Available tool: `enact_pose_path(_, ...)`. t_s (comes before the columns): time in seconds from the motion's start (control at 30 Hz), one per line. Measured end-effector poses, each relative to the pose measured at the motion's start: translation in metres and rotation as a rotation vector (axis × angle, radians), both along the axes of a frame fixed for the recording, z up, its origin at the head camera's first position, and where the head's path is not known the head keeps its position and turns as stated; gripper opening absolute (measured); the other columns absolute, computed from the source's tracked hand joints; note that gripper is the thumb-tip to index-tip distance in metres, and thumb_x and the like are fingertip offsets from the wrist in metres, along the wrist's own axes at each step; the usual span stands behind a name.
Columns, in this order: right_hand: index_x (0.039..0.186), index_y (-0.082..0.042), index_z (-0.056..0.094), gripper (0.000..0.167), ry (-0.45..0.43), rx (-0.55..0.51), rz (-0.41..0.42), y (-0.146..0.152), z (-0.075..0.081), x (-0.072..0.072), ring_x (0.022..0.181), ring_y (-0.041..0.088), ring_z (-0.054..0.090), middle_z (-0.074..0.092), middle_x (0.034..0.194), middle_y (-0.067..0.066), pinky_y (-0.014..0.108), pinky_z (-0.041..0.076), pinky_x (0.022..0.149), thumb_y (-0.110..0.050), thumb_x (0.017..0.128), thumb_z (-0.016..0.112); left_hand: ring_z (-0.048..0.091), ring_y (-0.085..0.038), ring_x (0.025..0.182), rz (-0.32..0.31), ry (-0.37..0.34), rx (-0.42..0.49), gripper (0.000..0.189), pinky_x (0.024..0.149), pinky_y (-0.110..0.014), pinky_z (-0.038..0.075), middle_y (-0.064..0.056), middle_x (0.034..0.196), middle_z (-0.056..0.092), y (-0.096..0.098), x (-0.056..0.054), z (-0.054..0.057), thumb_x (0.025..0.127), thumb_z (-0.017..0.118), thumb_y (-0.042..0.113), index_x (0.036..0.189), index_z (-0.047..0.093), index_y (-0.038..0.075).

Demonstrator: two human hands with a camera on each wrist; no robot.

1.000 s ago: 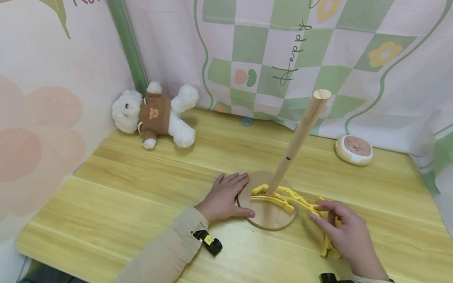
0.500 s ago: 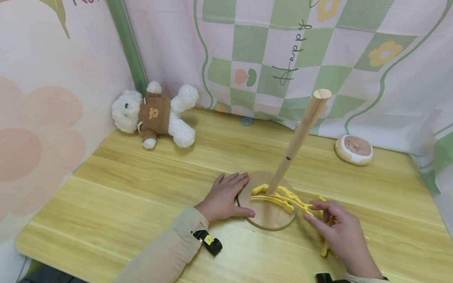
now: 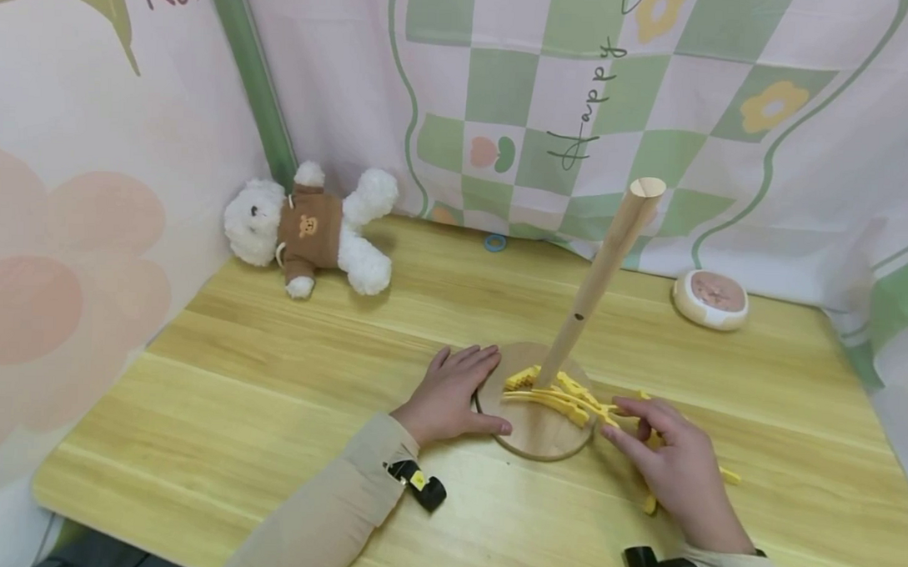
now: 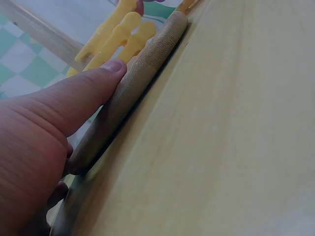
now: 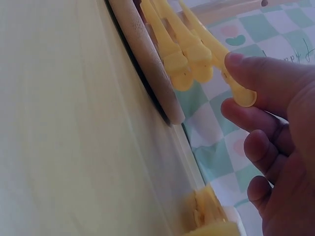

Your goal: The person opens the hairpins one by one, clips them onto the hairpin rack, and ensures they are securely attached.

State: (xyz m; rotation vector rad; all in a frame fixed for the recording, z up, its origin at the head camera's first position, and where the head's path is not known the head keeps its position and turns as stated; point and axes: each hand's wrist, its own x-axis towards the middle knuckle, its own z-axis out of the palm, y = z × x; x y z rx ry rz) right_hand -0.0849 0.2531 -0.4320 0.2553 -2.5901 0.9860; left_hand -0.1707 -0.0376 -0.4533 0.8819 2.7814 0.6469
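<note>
A round wooden base (image 3: 534, 441) carries an upright wooden pole (image 3: 600, 272) with a small dark hole in its side. My left hand (image 3: 453, 400) rests against the left rim, fingers extended and thumb (image 4: 98, 81) over the edge. Between thumb and index finger, my right hand (image 3: 676, 466) pinches one end of a slim yellow plastic piece (image 5: 241, 94); its other end reaches over the base toward the pole. Similar yellow pieces (image 5: 172, 59) lie on the base around the pole's foot. More yellow pieces (image 3: 651, 501) lie on the table, partly hidden under my right hand.
At the back left of the wooden table (image 3: 268, 444), a white plush toy (image 3: 313, 228) in a brown top lies on its side. A small blue ring (image 3: 495, 243) sits by the checked curtain. Back right is a rounded white device (image 3: 712, 299) with a pink top.
My right hand has moved left, toward the base, carrying the pinched yellow piece closer to the pole. More of the yellow pieces on the table now show beyond it. The left hand stays put.
</note>
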Motion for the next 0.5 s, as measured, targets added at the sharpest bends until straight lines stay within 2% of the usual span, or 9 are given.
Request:
enact_pose_path(0.3, 0.11, -0.009, 0.075, 0.032, -0.005, 0.016, 0.005, -0.0027, -0.0023, -0.0021, 0.068, 0.004, 0.046, 0.055, 0.078, -0.008, 0.017, 0.038, 0.052, -0.009, 0.079, 0.085, 0.019, -0.023, 0.153, -0.002, 0.006, 0.004, 0.105, 0.124, -0.051, 0.004, 0.0, 0.166, 0.023, 0.0007, -0.0001, 0.0, 0.081, 0.07, 0.068, 0.159, 0.028, 0.013)
enact_pose_path(0.5, 0.112, -0.008, 0.076, 0.037, 0.038, -0.011, 0.016, -0.0057, -0.0027, -0.0029, 0.069, 0.003, 0.046, 0.056, 0.077, -0.007, 0.016, 0.036, 0.053, -0.005, 0.076, 0.086, 0.019, -0.023, 0.152, -0.003, 0.008, 0.004, 0.105, 0.124, -0.052, 0.004, 0.0, 0.166, 0.024, -0.0002, 0.0003, 0.0001, 0.081, 0.07, 0.068, 0.159, 0.028, 0.013)
